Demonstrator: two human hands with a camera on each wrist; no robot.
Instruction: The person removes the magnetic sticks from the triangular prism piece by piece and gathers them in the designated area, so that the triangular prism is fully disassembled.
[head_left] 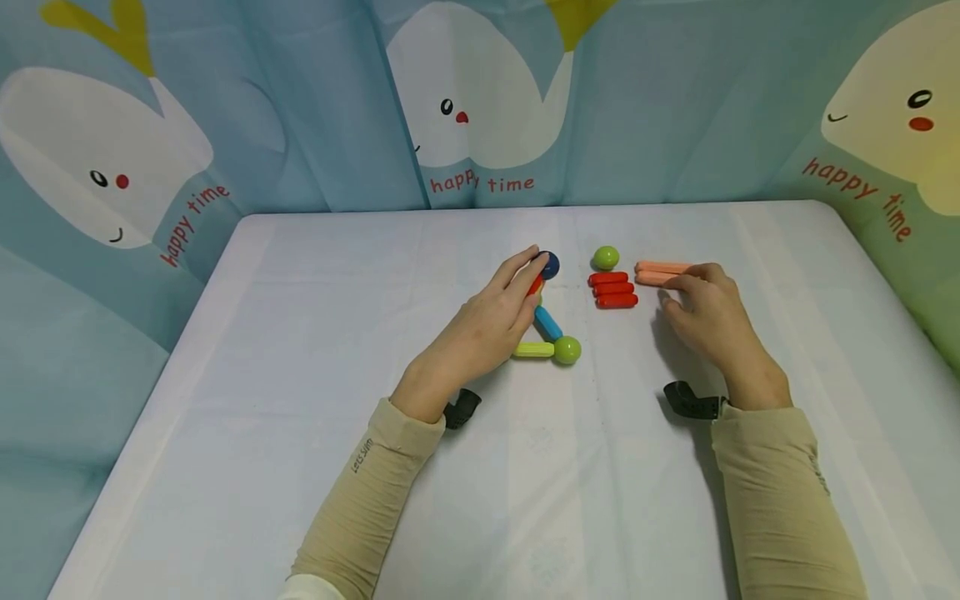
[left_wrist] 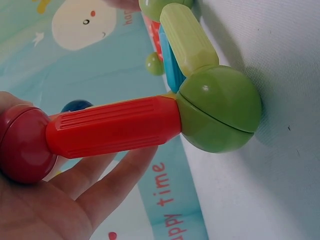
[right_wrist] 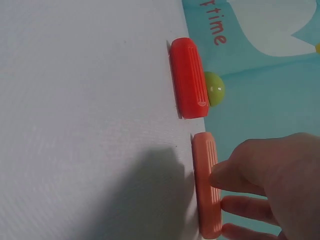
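Holding a ball-and-stick frame (head_left: 567,350) in loosely bent fingers, the left grip (head_left: 480,333) sits well inside the left edge of the surface (head_left: 262,375); red sticks (head_left: 615,289) follow; the right grip (head_left: 708,315), nearly closed, pinches a peach stick (head_left: 651,278), apart from the right edge.

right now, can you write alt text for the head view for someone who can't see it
A person's left grip partly covers a build of coloured sticks and balls on a white table, while the right grip touches one of two peach sticks. Between the hands lie three red sticks and a loose green ball.
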